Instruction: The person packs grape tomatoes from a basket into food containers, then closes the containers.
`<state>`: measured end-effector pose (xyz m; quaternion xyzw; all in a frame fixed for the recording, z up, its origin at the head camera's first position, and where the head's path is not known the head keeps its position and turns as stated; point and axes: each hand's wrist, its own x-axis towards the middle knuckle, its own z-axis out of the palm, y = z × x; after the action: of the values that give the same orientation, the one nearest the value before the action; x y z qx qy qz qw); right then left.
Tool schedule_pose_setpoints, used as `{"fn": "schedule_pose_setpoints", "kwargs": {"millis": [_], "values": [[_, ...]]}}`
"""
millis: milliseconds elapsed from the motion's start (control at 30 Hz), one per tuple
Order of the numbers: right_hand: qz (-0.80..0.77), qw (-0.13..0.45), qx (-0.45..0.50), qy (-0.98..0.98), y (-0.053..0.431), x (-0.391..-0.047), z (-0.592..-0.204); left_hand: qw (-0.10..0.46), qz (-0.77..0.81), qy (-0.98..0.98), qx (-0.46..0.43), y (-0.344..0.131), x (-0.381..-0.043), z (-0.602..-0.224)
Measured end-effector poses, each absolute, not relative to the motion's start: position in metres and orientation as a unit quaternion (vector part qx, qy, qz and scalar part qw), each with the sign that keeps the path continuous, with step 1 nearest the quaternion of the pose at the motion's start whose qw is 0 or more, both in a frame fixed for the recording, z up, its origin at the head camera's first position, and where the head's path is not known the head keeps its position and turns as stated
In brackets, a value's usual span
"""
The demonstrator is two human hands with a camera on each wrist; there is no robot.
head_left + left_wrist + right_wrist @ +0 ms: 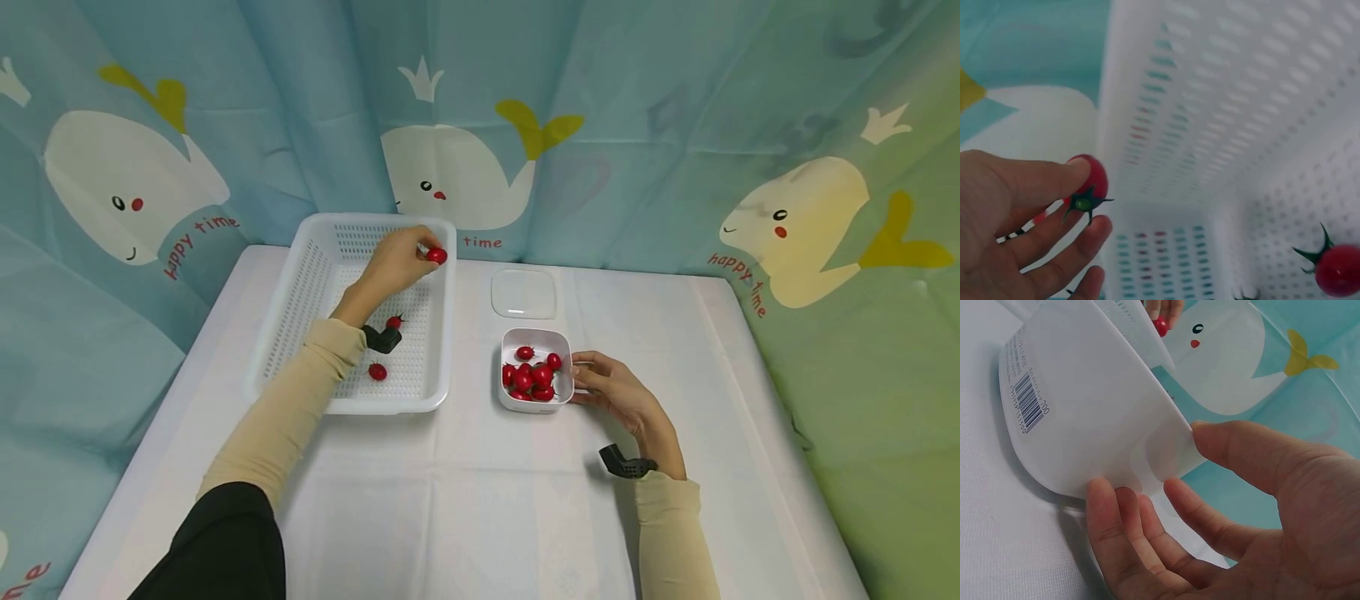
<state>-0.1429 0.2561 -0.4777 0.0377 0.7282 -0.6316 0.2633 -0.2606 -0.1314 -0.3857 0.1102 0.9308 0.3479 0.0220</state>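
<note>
My left hand (pixel 395 262) pinches a red cherry tomato (pixel 437 256) between thumb and fingers, above the right side of the white perforated basket (pixel 447 333). In the left wrist view, the green stem end of this tomato shows. Two more cherry tomatoes (pixel 377 372) lie on the basket floor under my left forearm. My right hand (pixel 626 392) rests its fingertips against the outer right side of a small white container (pixel 506 340). The thumb is at its rim, the fingers lower on the wall. Inside this container sit several cherry tomatoes (pixel 523 379).
A clear square lid (pixel 523 293) lies flat behind the small container, on the white tablecloth (pixel 480 517). Behind the table hangs a blue curtain (pixel 637 192) printed with whales. A barcode (pixel 1029 403) shows on the container's outside.
</note>
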Motion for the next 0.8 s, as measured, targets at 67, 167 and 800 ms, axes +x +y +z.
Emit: {"fn": "schedule_pose_setpoints", "kwargs": {"millis": [67,167,800], "values": [[-0.633,0.263,0.035,0.728,0.256,-0.143,-0.477,0.022,0.350,0.929,0.122,-0.128,-0.255,-0.381],[-0.635,0.262,0.038,0.726,0.256,-0.143,-0.478,0.014,0.355,0.925,0.138,-0.124,-0.246,-0.373],[-0.634,0.263,0.026,0.727,0.257,-0.142,-0.473,0.022,0.383,0.898,0.216,-0.088,-0.185,-0.363]]}}
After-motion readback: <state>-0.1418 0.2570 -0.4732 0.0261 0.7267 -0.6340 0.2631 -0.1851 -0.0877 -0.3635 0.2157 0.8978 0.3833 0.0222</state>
